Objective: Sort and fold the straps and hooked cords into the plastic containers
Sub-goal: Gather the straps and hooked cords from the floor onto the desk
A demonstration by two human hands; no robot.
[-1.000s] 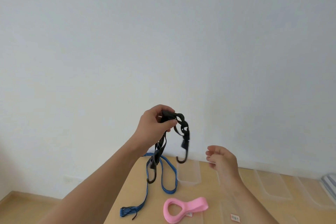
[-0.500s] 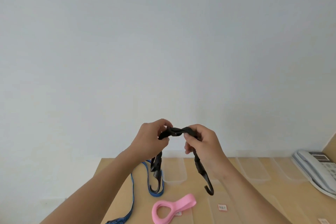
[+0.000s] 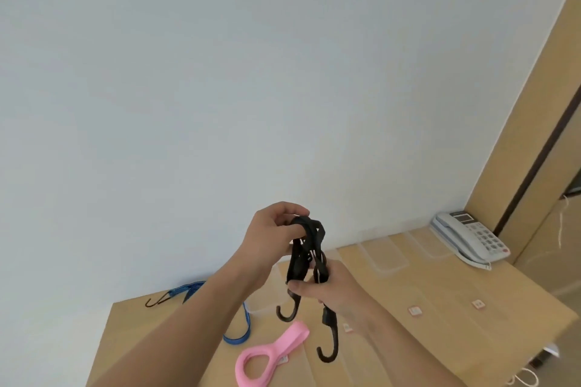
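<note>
Black hooked cord point(image 3: 306, 248) (folded) gripped by left hand point(image 3: 270, 232), right hand point(image 3: 327, 287).

2 bare forearms, no sleeves visible

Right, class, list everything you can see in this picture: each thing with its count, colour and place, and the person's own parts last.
Hooked cord: one, black, folded, held up between both hands, two hooks hanging down.
Hooked cord: one, blue, lying on the table's left side.
Strap: one, pink, looped, near table edge.
Containers: several, clear, lying on the table.
Labels: a few, small, white and red, on the table.
Telephone: one, white, far right corner.
Table: one, light wood.
Left hand: grip on the fold's top.
Right hand: grip lower down.
</note>
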